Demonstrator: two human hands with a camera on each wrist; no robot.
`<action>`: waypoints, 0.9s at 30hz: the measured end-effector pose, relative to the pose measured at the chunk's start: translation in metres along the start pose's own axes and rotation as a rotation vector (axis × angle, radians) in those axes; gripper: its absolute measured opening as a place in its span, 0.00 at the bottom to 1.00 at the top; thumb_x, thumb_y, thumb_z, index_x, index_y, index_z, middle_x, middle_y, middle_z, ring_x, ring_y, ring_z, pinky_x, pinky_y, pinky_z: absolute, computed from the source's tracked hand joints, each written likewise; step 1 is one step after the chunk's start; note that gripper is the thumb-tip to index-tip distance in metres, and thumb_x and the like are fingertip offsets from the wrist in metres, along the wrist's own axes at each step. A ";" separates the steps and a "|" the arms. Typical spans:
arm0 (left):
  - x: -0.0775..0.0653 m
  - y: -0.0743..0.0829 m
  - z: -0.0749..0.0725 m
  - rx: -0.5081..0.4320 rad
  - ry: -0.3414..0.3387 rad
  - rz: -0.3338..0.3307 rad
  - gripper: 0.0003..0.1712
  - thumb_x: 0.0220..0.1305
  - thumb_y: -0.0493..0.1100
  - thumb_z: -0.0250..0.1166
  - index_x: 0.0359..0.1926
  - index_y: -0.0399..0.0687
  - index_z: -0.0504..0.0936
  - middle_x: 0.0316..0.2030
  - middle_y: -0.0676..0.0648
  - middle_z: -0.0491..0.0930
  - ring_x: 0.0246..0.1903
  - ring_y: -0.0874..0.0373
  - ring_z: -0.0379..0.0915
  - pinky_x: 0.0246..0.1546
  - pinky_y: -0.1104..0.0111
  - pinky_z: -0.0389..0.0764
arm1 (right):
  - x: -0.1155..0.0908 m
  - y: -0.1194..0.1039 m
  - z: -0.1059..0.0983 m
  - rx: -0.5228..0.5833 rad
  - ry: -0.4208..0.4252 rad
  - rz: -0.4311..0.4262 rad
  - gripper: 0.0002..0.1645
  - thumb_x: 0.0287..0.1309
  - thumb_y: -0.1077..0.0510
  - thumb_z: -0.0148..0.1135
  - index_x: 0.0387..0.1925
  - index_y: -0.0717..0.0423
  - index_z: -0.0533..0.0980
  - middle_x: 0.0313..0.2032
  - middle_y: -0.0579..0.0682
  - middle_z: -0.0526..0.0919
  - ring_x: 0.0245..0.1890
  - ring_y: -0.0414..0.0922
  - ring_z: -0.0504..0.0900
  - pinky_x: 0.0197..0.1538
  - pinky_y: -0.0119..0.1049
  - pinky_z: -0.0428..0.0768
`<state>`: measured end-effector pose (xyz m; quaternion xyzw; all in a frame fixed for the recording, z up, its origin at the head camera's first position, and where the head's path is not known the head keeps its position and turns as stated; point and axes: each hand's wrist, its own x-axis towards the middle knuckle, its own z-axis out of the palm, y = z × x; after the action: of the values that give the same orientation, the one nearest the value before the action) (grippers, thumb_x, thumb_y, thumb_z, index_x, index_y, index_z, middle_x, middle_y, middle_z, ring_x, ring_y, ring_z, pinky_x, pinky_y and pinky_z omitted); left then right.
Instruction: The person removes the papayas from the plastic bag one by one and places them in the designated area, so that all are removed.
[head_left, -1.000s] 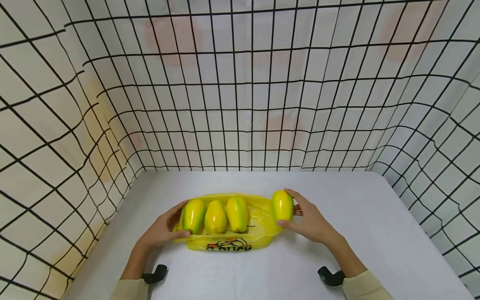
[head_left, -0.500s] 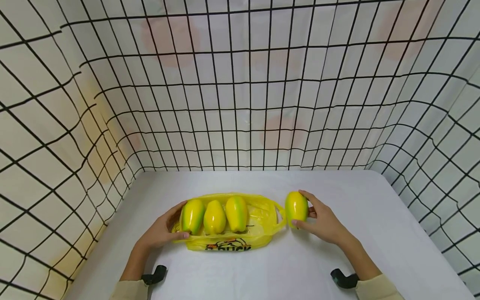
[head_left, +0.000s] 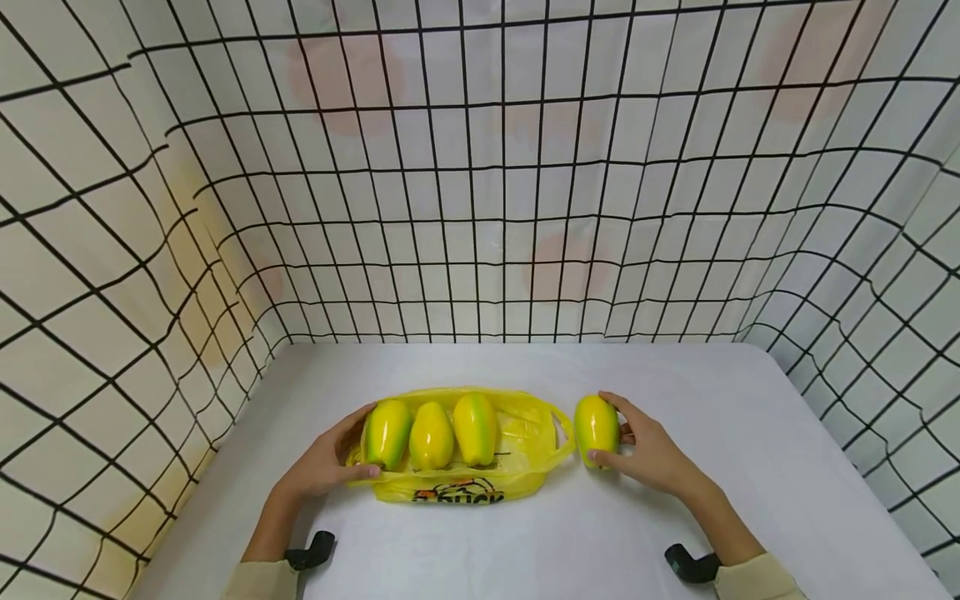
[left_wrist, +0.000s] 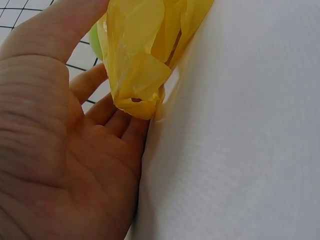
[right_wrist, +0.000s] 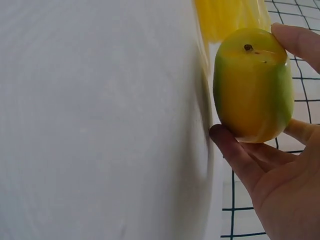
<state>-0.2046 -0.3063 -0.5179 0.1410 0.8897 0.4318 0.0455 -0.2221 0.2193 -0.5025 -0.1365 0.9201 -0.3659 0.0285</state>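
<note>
Yellow shines in the grasp of the right hand point(head_left: 652, 454): one glossy fruit point(head_left: 597, 432), tinged with green, is pinched between thumb and fingertips, and the right wrist view shows a small dark spot on its end. Whether its underside touches the table, I cannot tell. It is outside the yellow bag point(head_left: 517, 417), just beside the loop handle point(head_left: 567, 446) at the bag's right end.

At the opposite end, the left hand point(head_left: 318, 458) holds the bag, thumb on the near rim and fingers around the far side; the left wrist view shows crumpled plastic between them. Three more fruits point(head_left: 431, 435) stand in a row in the bag's open mouth, nearer the left hand, with bare plastic to their right. Black lettering and a drawing mark the bag's near side.

Each wrist carries a black device point(head_left: 692, 565), with a beige sleeve point(head_left: 757, 579) behind it. Underneath spreads a white table point(head_left: 750, 467), and beyond it rise white walls point(head_left: 486, 192) crossed by black grid lines.
</note>
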 end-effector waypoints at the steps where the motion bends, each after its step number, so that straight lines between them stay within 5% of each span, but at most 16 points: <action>1: 0.000 0.000 0.000 -0.002 -0.002 0.000 0.60 0.53 0.58 0.79 0.81 0.57 0.55 0.79 0.43 0.58 0.77 0.38 0.58 0.74 0.39 0.61 | 0.000 0.000 0.001 -0.001 -0.003 -0.005 0.58 0.52 0.37 0.77 0.78 0.44 0.58 0.69 0.60 0.71 0.52 0.52 0.82 0.53 0.48 0.86; 7: -0.002 0.002 -0.001 -0.014 0.001 0.000 0.60 0.53 0.57 0.79 0.81 0.57 0.55 0.79 0.43 0.58 0.77 0.38 0.57 0.75 0.39 0.60 | 0.001 -0.002 0.003 -0.024 -0.012 -0.032 0.58 0.53 0.37 0.76 0.79 0.46 0.57 0.71 0.61 0.70 0.58 0.57 0.80 0.57 0.55 0.85; 27: -0.003 0.003 0.001 0.016 0.014 -0.010 0.60 0.52 0.60 0.78 0.81 0.60 0.56 0.79 0.44 0.59 0.77 0.37 0.57 0.73 0.36 0.61 | 0.006 -0.005 0.001 -0.045 -0.049 -0.023 0.60 0.56 0.36 0.73 0.80 0.50 0.54 0.73 0.64 0.66 0.58 0.59 0.80 0.56 0.56 0.85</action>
<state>-0.2014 -0.3048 -0.5165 0.1339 0.8942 0.4253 0.0403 -0.2260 0.2135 -0.4995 -0.1565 0.9256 -0.3419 0.0439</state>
